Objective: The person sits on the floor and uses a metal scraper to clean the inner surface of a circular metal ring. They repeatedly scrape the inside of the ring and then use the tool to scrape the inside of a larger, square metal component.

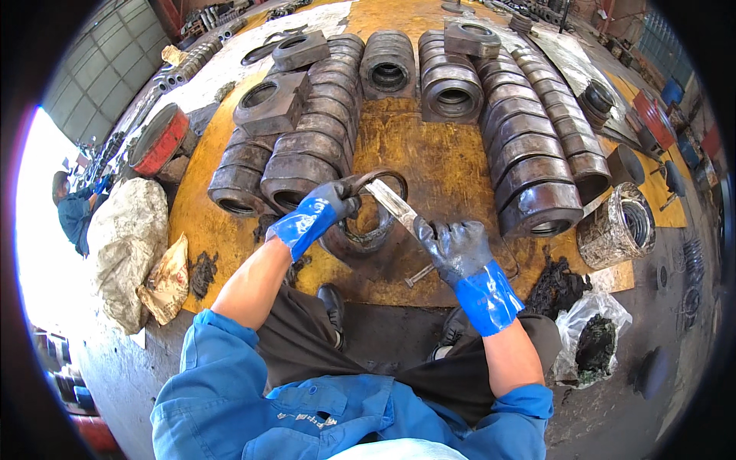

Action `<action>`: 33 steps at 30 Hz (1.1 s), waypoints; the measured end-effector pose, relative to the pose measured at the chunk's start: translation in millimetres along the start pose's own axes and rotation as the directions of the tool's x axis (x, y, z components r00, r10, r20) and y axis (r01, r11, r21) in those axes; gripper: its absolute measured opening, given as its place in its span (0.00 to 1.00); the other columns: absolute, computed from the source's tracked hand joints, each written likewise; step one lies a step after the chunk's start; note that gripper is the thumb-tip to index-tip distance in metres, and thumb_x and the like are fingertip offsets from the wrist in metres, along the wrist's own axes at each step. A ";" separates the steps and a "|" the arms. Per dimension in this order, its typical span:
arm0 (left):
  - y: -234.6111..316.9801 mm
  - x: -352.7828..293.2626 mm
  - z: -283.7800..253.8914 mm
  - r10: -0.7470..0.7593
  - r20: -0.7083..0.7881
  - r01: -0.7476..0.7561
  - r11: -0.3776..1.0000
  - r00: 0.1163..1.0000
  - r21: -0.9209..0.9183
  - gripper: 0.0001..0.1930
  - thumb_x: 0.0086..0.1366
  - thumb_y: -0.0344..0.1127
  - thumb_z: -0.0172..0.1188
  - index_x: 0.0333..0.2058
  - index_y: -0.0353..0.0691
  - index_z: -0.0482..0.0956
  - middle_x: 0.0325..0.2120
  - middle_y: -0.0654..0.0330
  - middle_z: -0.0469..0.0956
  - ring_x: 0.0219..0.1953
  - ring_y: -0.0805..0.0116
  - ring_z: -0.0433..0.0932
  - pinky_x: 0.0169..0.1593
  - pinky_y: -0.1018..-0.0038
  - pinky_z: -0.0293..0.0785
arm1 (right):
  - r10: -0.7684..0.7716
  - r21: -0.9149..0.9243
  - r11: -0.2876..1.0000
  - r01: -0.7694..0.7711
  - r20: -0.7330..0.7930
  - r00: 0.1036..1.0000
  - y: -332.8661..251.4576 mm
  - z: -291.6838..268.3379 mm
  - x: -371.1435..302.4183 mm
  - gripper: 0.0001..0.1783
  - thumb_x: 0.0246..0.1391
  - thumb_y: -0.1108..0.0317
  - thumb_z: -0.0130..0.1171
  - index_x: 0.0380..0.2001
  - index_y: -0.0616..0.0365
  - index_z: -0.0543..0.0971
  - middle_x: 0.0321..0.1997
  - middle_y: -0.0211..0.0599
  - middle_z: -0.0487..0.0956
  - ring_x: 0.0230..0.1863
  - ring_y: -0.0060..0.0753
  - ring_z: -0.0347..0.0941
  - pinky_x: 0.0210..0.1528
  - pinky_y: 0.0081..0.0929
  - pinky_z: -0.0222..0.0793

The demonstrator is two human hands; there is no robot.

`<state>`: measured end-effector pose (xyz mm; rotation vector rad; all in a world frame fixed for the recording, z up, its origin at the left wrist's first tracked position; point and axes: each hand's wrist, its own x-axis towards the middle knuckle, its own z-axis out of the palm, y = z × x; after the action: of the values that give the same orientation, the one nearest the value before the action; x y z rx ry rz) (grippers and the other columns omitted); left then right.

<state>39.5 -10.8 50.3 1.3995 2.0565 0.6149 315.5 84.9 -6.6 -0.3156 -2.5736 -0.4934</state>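
Note:
My left hand (320, 213), in a blue-cuffed rubber glove with dark, grimy fingers, is closed on the left side of a thin dark ring (398, 179). A flat, pale metal bar (392, 202) lies across the ring, its lower end gripped by my right hand (461, 251) in a matching glove. Whether the bar is a file or a scraper, I cannot tell. Below the ring, a thick, dark metal collar (356, 244) rests on the yellow board. A small T-shaped metal tool (419, 274) lies near the board's front edge, left of my right glove.
Rows of heavy steel collars (533, 153) run away on both sides of the stained yellow board (395, 142). Square blocks with round holes (272, 103) sit on the left rows. A grimy bucket (616, 226) and a plastic bag (594, 337) stand right. A pale sack (129, 245) slumps left.

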 end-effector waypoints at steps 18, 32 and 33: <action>-28.1 28.4 4.6 -0.020 -0.005 0.018 0.961 1.000 -0.275 0.12 0.67 0.39 0.58 0.40 0.34 0.80 0.29 0.59 0.84 0.28 0.74 0.79 0.32 0.76 0.73 | 0.616 0.861 0.290 -0.418 0.167 0.770 37.1 54.4 -40.6 0.24 0.55 0.59 0.60 0.53 0.59 0.77 0.32 0.38 0.81 0.30 0.32 0.78 0.32 0.27 0.73; -35.7 29.0 -0.6 0.076 -0.146 -0.121 0.934 0.986 -0.335 0.13 0.68 0.44 0.60 0.38 0.39 0.80 0.31 0.63 0.83 0.30 0.77 0.78 0.28 0.80 0.70 | 0.317 0.567 -0.678 -0.467 0.799 0.510 32.2 90.6 -46.9 0.19 0.61 0.63 0.61 0.52 0.59 0.75 0.37 0.44 0.83 0.25 0.28 0.75 0.25 0.26 0.70; -34.2 27.5 -1.3 0.073 -0.161 -0.127 0.925 0.984 -0.359 0.12 0.68 0.42 0.60 0.37 0.38 0.80 0.29 0.64 0.82 0.30 0.78 0.77 0.30 0.79 0.70 | 0.323 0.560 -0.684 -0.467 0.807 0.495 29.3 89.0 -44.5 0.19 0.61 0.63 0.60 0.52 0.60 0.75 0.37 0.44 0.83 0.25 0.28 0.75 0.26 0.26 0.70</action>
<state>7.6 3.0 23.5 1.2707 1.8579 1.1134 324.3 141.3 -93.2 -0.9217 -1.2790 2.1550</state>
